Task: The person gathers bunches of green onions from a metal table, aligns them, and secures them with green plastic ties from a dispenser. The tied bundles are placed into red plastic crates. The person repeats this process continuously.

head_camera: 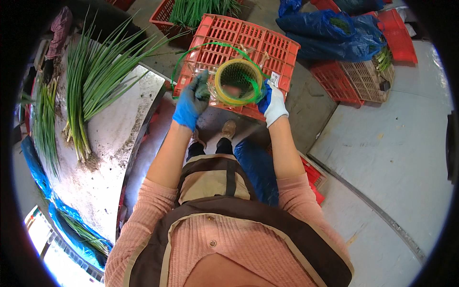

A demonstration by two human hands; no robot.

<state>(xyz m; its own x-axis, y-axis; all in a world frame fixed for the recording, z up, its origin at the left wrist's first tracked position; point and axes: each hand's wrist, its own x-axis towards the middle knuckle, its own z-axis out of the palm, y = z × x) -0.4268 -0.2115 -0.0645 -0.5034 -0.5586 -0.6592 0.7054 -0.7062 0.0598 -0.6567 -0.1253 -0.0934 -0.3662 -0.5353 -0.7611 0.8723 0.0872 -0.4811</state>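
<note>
Held out in front of me is a yellow ring-shaped roll (219, 86), with green plastic strapping (214, 43) looping off it to the left. My right hand (274, 102), in a white and blue glove, grips the roll's right side. My left hand (192, 102), in a blue and dark glove, is at its left, fingers up near clear plastic film; whether it holds the film cannot be told. Behind both hands lies a red plastic crate (247, 32) with slotted sides. A small printed label (274, 79) shows beside my right hand.
Bunches of green onions (77, 104) with roots lie on a soiled metal table (104, 179) at left; a person's patterned sleeve (60, 32) is beyond. More greens fill a red crate (161, 19). Blue plastic bags (330, 36) and a beige crate (362, 77) stand at upper right.
</note>
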